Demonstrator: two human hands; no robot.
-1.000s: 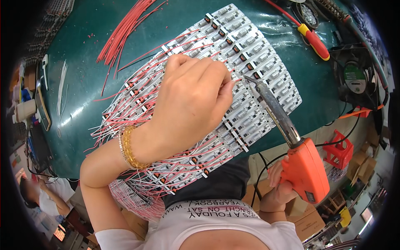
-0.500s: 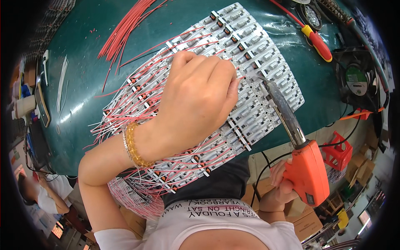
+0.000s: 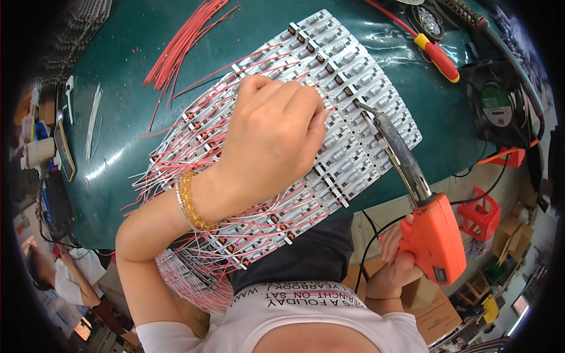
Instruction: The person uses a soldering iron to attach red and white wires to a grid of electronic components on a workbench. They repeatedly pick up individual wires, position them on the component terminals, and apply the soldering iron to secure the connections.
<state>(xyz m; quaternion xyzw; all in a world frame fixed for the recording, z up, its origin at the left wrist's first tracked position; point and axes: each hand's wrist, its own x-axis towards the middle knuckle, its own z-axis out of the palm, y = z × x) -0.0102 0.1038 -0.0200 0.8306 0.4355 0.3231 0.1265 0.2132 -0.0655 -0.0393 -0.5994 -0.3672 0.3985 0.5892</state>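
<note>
The left hand (image 3: 273,138) pinches a red wire (image 3: 331,107) down onto the panel of white strips (image 3: 353,76) at the counter's near edge; the right hand (image 3: 399,262) grips the orange soldering gun (image 3: 429,235) — hold the wire steady, touch the tip briefly.

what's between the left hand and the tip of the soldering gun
In the head view, only a short stretch of the white circuit-board panel with a thin red wire end separates the left hand from the soldering gun tip; nothing else lies there.
</note>
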